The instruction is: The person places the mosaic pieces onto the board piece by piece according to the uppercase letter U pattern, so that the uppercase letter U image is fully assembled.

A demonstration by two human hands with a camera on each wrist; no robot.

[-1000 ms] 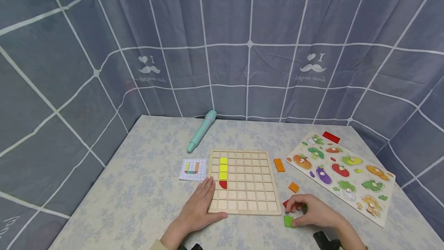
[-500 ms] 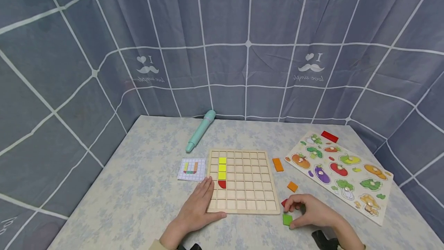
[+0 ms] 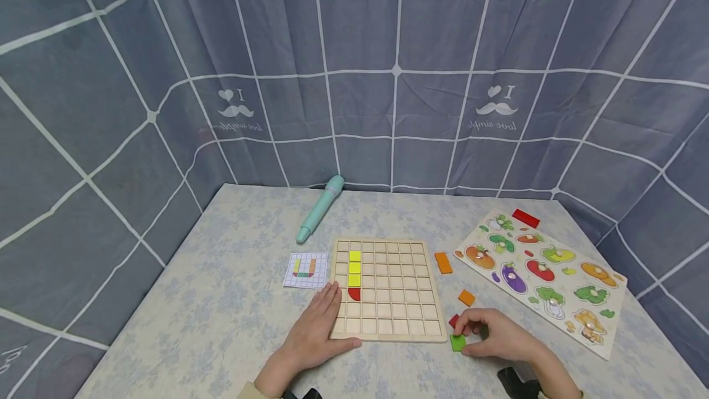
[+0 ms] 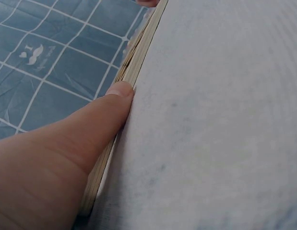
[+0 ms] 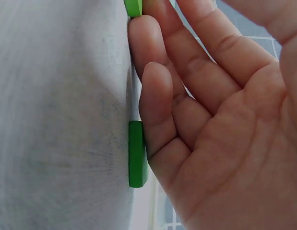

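Note:
My left hand rests with straight fingers along the left edge of a wooden grid board. Its thumb lies against the board's near edge. In one column of the board sit yellow squares and a red rounded piece. Right of the board, my right hand pinches a bright green square tile between thumb and finger, low over the table. A red piece is partly hidden by its fingertips. Beside the little finger, a darker green piece shows in the right wrist view.
A small pattern card lies left of the board, a mint-green pen-like stick behind it. Orange pieces lie between the board and a vegetable peg puzzle at right. A red bar lies beyond the puzzle.
The bright green tile has shifted slightly away from me and turned a little, with my right thumb following. My left hand stays in place on the board.

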